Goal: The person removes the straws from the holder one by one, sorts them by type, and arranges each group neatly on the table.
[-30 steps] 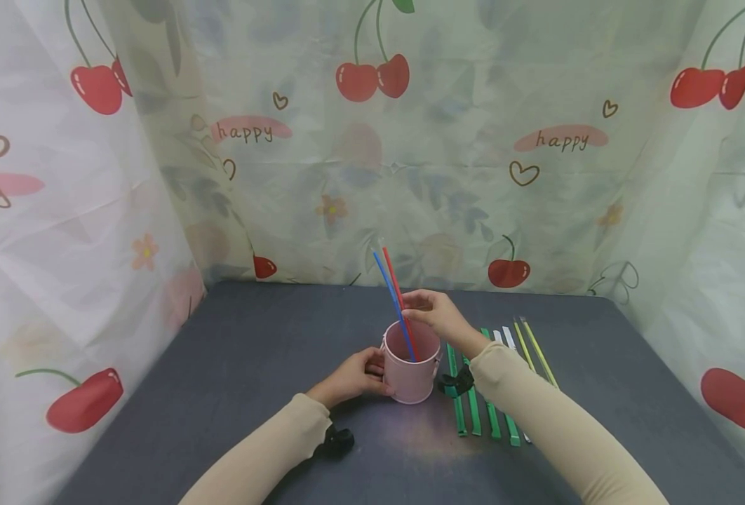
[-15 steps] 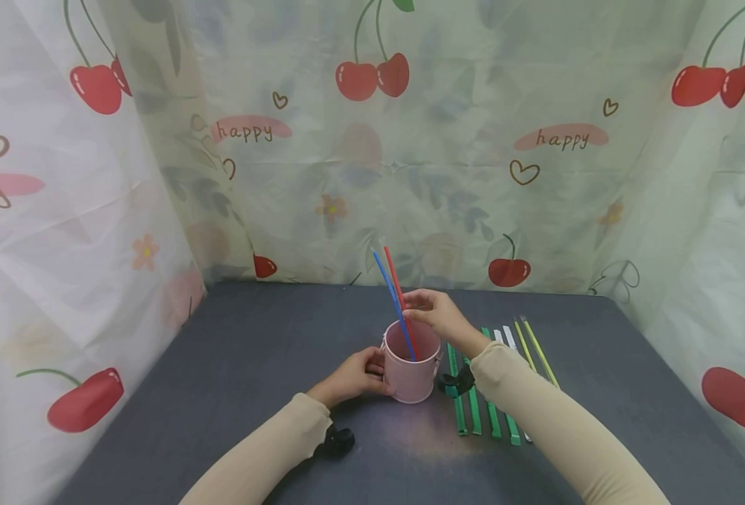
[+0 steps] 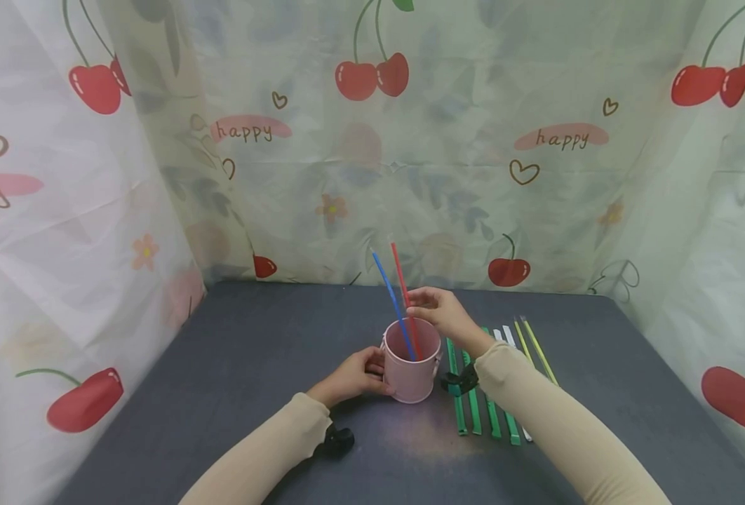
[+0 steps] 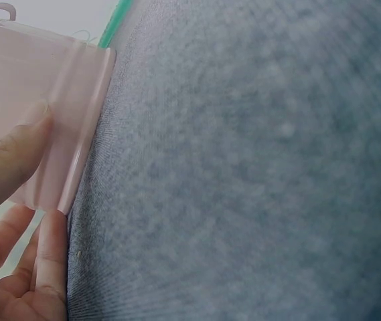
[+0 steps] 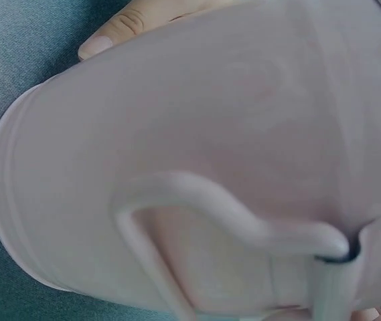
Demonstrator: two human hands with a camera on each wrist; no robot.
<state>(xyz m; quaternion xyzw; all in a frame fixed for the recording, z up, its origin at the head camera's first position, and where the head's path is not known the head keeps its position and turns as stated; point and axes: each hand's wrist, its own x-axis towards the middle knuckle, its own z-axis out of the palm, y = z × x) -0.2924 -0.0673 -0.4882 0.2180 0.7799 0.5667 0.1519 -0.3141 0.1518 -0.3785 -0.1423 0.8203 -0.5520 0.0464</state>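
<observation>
A small pink metal bucket [image 3: 410,382] stands upright on the dark table. My left hand [image 3: 355,377] grips its left side near the base. In the left wrist view the thumb [image 4: 16,150] lies along the bucket wall, with other fingers at the bottom rim. A blue straw [image 3: 386,284] and a red straw [image 3: 399,266] lean out of the bucket to the upper left. Above the right rim, my right hand [image 3: 442,314] pinches the red straw. The right wrist view is filled by the bucket's side and its wire handle [image 5: 190,190]; the right hand is mostly hidden there.
Several thin green wrapped sticks [image 3: 494,421] lie side by side right of the bucket, partly under the right forearm. White ones [image 3: 509,337] and yellow ones [image 3: 539,354] lie beyond them. A cherry-print curtain [image 3: 372,175] encloses the table's back and sides.
My right hand has shifted slightly right and up, taking the red straw's top with it, so the gap to the blue straw is wider. The left hand and bucket have stayed put.
</observation>
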